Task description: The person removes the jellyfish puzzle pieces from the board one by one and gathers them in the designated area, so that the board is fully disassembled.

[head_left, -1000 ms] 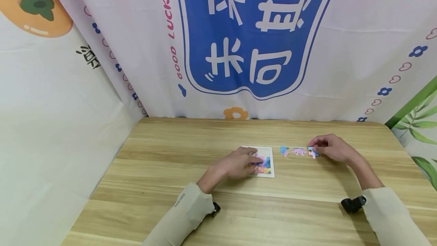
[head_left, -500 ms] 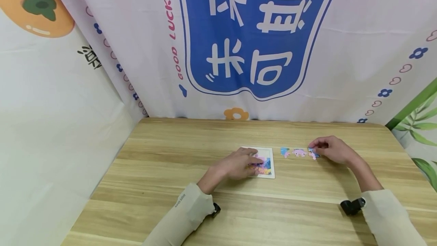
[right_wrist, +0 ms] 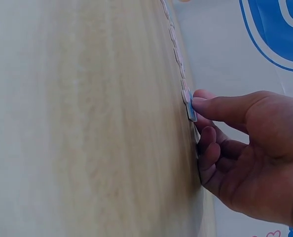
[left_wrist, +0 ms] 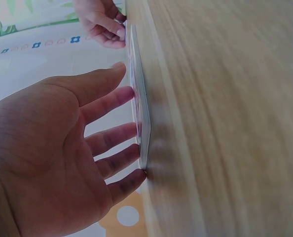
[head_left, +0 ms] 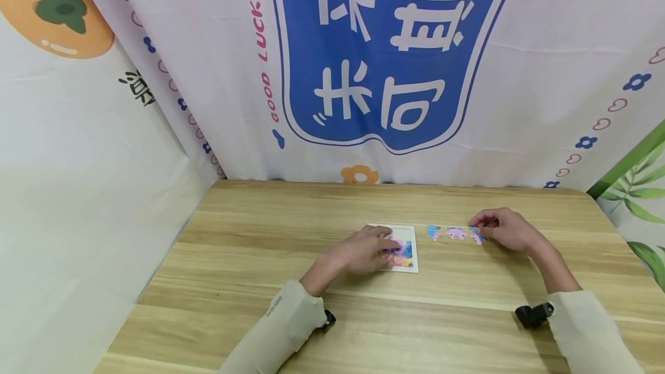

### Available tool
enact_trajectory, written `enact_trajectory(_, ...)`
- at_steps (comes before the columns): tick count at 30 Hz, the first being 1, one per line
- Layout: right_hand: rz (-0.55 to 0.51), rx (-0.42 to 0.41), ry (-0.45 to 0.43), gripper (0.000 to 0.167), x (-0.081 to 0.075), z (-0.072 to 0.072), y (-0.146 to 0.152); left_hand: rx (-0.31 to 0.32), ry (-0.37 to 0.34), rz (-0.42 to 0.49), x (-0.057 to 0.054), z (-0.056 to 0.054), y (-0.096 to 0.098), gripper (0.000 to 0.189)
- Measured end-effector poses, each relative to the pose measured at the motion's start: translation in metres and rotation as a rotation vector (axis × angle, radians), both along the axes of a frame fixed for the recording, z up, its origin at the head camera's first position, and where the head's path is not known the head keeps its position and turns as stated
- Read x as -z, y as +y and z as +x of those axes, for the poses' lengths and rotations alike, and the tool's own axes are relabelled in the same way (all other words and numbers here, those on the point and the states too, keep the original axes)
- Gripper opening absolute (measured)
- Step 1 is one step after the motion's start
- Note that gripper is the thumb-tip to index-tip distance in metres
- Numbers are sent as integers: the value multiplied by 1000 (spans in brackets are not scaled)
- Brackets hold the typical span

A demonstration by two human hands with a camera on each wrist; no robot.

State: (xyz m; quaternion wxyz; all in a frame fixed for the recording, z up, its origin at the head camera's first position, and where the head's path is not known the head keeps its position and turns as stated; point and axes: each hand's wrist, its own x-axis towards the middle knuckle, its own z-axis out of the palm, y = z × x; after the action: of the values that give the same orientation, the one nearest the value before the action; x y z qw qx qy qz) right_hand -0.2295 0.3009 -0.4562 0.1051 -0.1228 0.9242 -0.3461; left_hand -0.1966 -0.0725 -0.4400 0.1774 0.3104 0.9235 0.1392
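My left hand (head_left: 363, 250) lies over a white-framed jigsaw puzzle board (head_left: 414, 267), its fingers spread and fairly straight, fingertips on the picture and frame. The lower part of the board shows a colourful assembled picture; the upper part that shows is bare white. To the board's right, a blue-and-pink jigsaw piece (head_left: 433, 232) and a pink jigsaw piece with eyes (head_left: 456, 234) lie in a row. At the row's right end my right hand (head_left: 509, 228) pinches another blue-and-pink jigsaw piece (right_wrist: 188, 104) between thumb and forefinger, low at the tabletop. Its other fingers curl underneath.
The pale wooden table (head_left: 291, 206) runs back to a printed white curtain (head_left: 249, 154). A light wall cloth (head_left: 93, 201) borders the left side. Black wrist cameras are strapped at both sleeves, the right one (head_left: 534, 315) near the tabletop.
Almost nothing differs. My right hand has shifted very slightly with its piece still pinched at the end of the row, while the left stays on the board.
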Motion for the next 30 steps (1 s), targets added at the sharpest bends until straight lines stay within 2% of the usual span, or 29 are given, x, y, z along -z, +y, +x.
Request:
enact_trajectory(11, 1, 29, 10, 18, 1, 2, 0, 6, -1, -14, 1, 2, 1, 50)
enact_trajectory(17, -47, 41, 17, 22, -4, 7, -10, 19, -8, -20, -3, 6, 1, 52)
enact_trajectory(23, -113, 7, -10, 22, -9, 9, -32, 1, 15, -35, -12, 10, -6, 53)
enact_trajectory(30, -80, -52, 59, 18, -15, 9, -59, -1, 27, -48, -12, 14, -23, 54)
